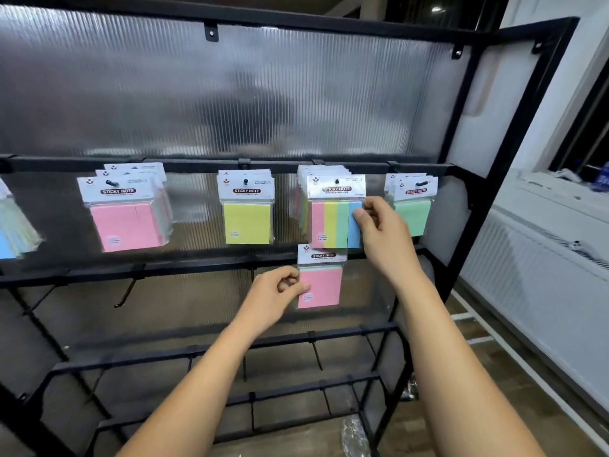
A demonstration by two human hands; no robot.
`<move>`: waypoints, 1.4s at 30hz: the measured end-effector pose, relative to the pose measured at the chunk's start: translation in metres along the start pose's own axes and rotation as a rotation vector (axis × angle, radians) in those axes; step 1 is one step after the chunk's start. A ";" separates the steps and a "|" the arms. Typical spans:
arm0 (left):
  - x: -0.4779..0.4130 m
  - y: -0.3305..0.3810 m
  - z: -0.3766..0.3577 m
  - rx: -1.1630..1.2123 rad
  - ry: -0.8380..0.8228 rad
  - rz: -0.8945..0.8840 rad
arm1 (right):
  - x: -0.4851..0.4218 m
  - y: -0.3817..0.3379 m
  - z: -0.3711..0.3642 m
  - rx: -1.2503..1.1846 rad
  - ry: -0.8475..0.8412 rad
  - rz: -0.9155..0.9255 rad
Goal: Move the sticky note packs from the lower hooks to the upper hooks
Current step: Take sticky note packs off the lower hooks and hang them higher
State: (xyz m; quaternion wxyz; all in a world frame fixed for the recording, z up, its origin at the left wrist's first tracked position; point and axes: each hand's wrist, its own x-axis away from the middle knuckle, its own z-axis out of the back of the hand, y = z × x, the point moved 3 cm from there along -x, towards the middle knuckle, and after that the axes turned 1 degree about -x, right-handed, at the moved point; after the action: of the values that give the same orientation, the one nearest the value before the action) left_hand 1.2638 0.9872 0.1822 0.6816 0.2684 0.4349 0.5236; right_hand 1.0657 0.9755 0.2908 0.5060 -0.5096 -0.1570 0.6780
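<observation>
On the upper rail hang several groups of sticky note packs: a pink stack (pixel 127 222), a yellow pack (pixel 246 222), a striped multicolour pack (pixel 333 222) and a green stack (pixel 413 214). My right hand (pixel 382 232) pinches the right edge of the striped pack, which sits on its hook. Just below it, in front of the second rail, my left hand (pixel 275 296) pinches the left edge of a pink pack (pixel 321 283). Whether that pack hangs on a lower hook is hidden.
Black display rack (pixel 487 179) with a ribbed translucent back panel. Bare hooks (pixel 127 293) stick out from the lower rails. More pastel packs (pixel 14 232) hang at the far left. A white radiator (pixel 540 278) and window sill stand to the right.
</observation>
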 end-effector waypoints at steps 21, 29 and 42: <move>-0.001 0.003 -0.010 -0.063 0.082 0.029 | -0.024 0.016 0.006 -0.125 0.028 -0.100; -0.002 0.004 -0.012 -0.063 0.078 0.033 | -0.021 0.016 0.006 -0.163 0.058 -0.076; -0.003 0.005 -0.007 -0.067 0.073 0.020 | -0.029 0.018 -0.007 0.125 -0.075 0.099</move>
State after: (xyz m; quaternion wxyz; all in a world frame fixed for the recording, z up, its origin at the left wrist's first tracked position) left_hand 1.2553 0.9851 0.1836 0.6689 0.2304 0.4389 0.5539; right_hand 1.0614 0.9411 0.2903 0.4965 -0.4583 -0.1079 0.7292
